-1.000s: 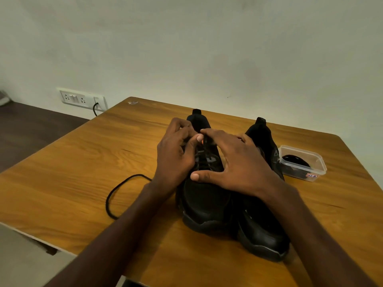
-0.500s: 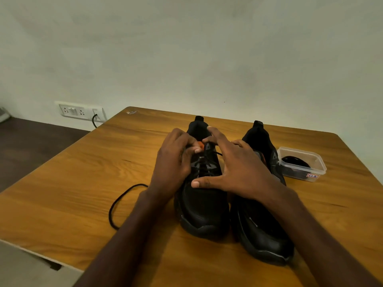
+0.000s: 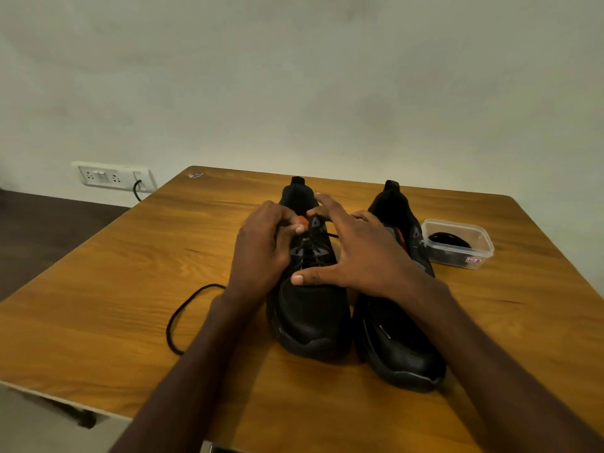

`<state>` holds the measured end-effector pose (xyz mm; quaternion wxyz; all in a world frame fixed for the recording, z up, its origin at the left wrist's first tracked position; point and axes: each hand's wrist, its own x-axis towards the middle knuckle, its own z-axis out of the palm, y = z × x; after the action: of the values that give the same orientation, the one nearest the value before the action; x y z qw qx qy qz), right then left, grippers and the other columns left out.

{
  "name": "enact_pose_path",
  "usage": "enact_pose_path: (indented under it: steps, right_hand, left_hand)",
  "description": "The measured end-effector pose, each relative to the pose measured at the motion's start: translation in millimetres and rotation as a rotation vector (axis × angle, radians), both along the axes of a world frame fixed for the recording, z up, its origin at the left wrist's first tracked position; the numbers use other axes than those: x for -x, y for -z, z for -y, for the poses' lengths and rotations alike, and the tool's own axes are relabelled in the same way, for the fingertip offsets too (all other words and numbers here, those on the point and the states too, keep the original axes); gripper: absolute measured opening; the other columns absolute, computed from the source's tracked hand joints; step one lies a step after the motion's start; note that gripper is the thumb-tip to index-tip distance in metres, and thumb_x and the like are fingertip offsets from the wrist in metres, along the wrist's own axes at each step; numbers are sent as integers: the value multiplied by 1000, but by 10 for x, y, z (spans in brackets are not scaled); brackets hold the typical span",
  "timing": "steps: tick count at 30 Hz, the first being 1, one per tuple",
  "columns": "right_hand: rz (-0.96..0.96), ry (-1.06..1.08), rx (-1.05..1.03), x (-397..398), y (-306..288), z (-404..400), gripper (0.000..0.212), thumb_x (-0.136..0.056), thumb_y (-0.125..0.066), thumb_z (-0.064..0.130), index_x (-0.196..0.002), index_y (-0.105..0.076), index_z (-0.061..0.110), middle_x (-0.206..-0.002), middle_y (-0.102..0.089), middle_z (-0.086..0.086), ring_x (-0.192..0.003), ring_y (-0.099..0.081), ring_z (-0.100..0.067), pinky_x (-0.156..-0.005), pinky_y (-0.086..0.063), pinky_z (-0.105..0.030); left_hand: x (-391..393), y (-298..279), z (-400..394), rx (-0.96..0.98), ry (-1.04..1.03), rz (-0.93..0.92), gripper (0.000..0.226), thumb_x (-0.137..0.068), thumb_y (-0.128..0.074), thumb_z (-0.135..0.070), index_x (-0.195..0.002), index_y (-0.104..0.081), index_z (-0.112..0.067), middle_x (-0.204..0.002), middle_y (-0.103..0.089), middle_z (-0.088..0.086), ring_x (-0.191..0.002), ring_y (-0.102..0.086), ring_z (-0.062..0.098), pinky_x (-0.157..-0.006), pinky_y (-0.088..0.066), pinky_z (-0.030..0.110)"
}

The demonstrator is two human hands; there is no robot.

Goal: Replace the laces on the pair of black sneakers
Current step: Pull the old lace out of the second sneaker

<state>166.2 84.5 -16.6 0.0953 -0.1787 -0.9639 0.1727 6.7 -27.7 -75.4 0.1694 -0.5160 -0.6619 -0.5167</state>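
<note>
Head view. Since a second ago, little shifted in the hands themselves: left hand (image 3: 261, 246) kept at the tongue of the left sneaker (image 3: 310, 289), fingers curled, pinching at the top of the lacing beside a small orange tab (image 3: 303, 220); whether the lace itself sits in that pinch cannot be told. Right hand (image 3: 356, 253) spread flat as before, thumb pressed across the vamp, fingers reaching over the collar, holding the shoe steady rather than closing on anything. Orange tab hidden a second ago, now exposed between the fingertips. Camera tilted up meanwhile, so more wall shown and the worktop (image 3: 114, 305) lower in frame.

Probably mid-threading or mid-unthreading at the upper eyelets of the left sneaker; task judged far from finished.

Both sneakers side by side near the middle of the worktop, long axes running away from the person, toes toward the near edge, heels toward the wall. Right sneaker (image 3: 398, 338) just beside, angled slightly outward at the toe. Loose black lace (image 3: 178, 317) looped on the worktop left of the forearm. Clear plastic container (image 3: 457, 243) at far right, dark coil inside, likely laces.
</note>
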Motion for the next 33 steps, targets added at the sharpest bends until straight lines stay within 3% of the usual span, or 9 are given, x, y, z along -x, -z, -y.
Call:
enact_pose_path:
  steps: [2,6,7,14,21,24,27,31,33]
  right_hand:
    - [0,-10,2,2,-30,20,131,-63,-65,87,-164,1,38,-165,-29,23,-153,-23,-24,-124,-19,-44]
    - [10,-6,11,18,-7,-3,133,-58,-61,93,-163,2,40,-165,-30,22,-154,-21,-27,-124,-19,-47]
    - [12,-1,10,30,6,-12,134,-56,-59,96,-162,3,42,-165,-30,22,-155,-21,-29,-124,-20,-49]
    - [11,8,6,-1,-79,59,129,-62,-65,85,-164,-2,36,-166,-30,19,-153,-21,-20,-124,-17,-41]
    - [22,12,19,11,-43,33,131,-60,-62,90,-164,0,39,-167,-28,16,-155,-19,-25,-124,-19,-44]
    - [19,9,14,12,-45,38,131,-60,-63,90,-163,0,40,-166,-28,19,-154,-20,-22,-123,-20,-43]
    - [21,13,1,14,-47,37,129,-62,-65,87,-163,-1,39,-166,-28,18,-154,-20,-21,-124,-19,-43]
    - [31,39,27,28,24,-21,134,-51,-59,99,-160,4,50,-166,-26,21,-157,-12,-33,-122,-22,-58]
    - [33,50,27,43,49,-50,136,-48,-57,103,-158,5,53,-166,-26,23,-158,-11,-33,-121,-23,-61]
  left_hand:
    - [-52,-8,-4,-44,-5,117,13,-104,-55,-7,-96,-59,-15,-91,-63,-2,-85,-62,15,-71,-49,31]
    - [-8,-110,51,-414,224,945,22,-111,-43,-24,-96,-56,-16,-76,-57,-1,-80,-61,20,-62,-46,27]
    - [30,-130,93,-440,246,1010,21,-111,-44,-26,-96,-55,-16,-73,-54,-2,-74,-59,18,-56,-41,25]
    - [-25,-78,80,27,91,109,14,-93,-77,-18,-102,-66,-16,-87,-60,-4,-75,-59,16,-65,-48,29]
    - [34,-81,101,95,198,113,28,-93,-76,-8,-119,-75,-17,-113,-57,5,-104,-59,21,-83,-39,9]
    - [16,-40,55,62,136,64,18,-93,-75,-14,-110,-79,-15,-110,-57,3,-104,-59,23,-82,-41,18]
    - [-45,-64,13,-80,123,203,9,-97,-69,-7,-103,-76,-8,-104,-67,5,-100,-66,24,-79,-50,30]
    - [47,-170,118,-491,574,939,15,-107,-50,-20,-103,-65,-16,-100,-69,7,-99,-67,27,-71,-50,30]
    - [86,-193,178,-489,567,1013,15,-108,-48,-24,-102,-60,-18,-89,-63,2,-79,-62,18,-55,-43,24]
